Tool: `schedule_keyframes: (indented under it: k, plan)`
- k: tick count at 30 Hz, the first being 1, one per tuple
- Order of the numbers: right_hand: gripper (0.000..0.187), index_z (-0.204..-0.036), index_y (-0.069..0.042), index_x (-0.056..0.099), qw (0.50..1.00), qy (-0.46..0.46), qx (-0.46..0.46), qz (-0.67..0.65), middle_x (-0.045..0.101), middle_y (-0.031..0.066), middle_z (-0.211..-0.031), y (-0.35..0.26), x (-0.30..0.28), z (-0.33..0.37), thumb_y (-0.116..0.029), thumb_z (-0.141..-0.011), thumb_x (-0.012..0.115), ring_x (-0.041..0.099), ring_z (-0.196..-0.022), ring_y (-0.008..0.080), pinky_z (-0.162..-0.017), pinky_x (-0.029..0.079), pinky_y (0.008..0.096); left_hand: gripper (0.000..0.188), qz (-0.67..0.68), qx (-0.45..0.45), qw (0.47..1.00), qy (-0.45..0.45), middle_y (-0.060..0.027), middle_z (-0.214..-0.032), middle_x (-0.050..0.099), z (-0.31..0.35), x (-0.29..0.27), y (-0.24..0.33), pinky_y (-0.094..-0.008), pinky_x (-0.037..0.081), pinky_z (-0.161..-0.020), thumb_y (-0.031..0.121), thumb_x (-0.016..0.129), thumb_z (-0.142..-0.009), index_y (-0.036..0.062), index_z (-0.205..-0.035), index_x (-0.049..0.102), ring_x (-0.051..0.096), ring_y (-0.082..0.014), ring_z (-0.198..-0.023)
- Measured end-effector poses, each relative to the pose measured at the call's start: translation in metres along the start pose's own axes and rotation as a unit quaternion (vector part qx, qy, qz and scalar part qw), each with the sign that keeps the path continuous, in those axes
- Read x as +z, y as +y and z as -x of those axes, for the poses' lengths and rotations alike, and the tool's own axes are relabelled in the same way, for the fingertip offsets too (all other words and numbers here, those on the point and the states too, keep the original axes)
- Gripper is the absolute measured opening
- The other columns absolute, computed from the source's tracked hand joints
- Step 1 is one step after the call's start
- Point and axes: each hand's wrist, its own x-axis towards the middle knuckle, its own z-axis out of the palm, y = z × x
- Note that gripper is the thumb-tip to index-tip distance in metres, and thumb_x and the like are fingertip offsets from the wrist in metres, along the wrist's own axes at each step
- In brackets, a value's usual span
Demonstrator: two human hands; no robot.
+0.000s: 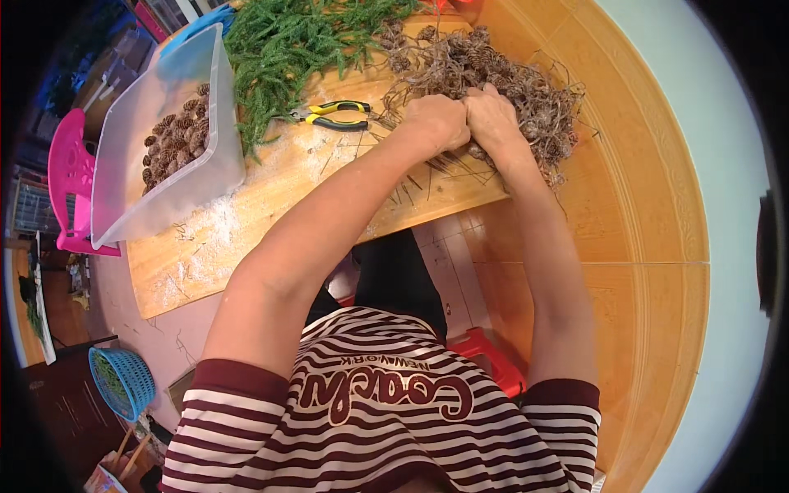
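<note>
My left hand point(438, 123) and my right hand point(491, 119) meet at the near edge of a tangled brown pile of pine cones on thin stems point(538, 90). Both have their fingers closed, and whatever they grip is hidden behind knuckles and fingers. Loose dark stems point(440, 170) lie scattered on the wooden table point(271, 226) beneath my wrists. To the left of my left hand, cutting pliers with yellow and black handles point(339, 124) rest flat, their jaws pointing left toward green artificial sprigs point(283, 53).
A clear plastic bin point(215, 164) at the table's left holds many loose pine cones point(177, 140). Beyond it stands a pink chair point(70, 177). A blue basket point(123, 382) sits on the floor at lower left. Wooden panelling point(612, 214) borders the table's right side; a red stool point(493, 361) is below.
</note>
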Motion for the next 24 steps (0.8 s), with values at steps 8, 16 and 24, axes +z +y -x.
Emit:
schedule_keyframes:
  k: [8,16,24]
  plan:
    - [0.012,-0.078,-0.004,0.068,1.000,-0.001,0.006,-0.023,0.066,0.0113,-0.090,-0.006,0.001,-0.003,-0.010,-0.073,0.059,0.059,-0.095,0.0288,-0.078,0.051,0.0384,0.038,0.125,-0.028,0.991,-0.047,-0.0223,-0.103,0.063,-0.005,0.008,-0.015,-0.0409,0.048,-0.084,0.024,0.045,-0.078,-0.0012,-0.096,0.068,0.061,-0.0343,-0.098]
    - [0.012,-0.078,-0.004,0.068,0.999,-0.010,0.028,-0.036,0.066,0.0115,-0.091,-0.005,0.001,0.000,-0.010,-0.074,0.059,0.058,-0.097,0.0282,-0.080,0.052,0.0376,0.027,0.463,-0.094,0.879,-0.059,-0.0024,-0.053,0.044,0.004,0.012,-0.016,-0.0310,0.028,-0.039,0.024,0.053,-0.081,0.0041,-0.064,0.051,0.037,-0.0130,-0.042]
    - [0.014,-0.082,-0.003,0.068,0.998,-0.029,0.030,-0.041,0.066,0.0115,-0.092,-0.008,0.000,-0.002,-0.010,-0.075,0.059,0.058,-0.098,0.0273,-0.080,0.052,0.0372,0.024,0.525,-0.204,0.820,-0.104,0.0024,-0.051,0.037,0.013,0.001,-0.005,-0.0270,0.019,-0.037,0.024,0.050,-0.084,0.0109,-0.066,0.044,0.026,-0.0076,-0.040]
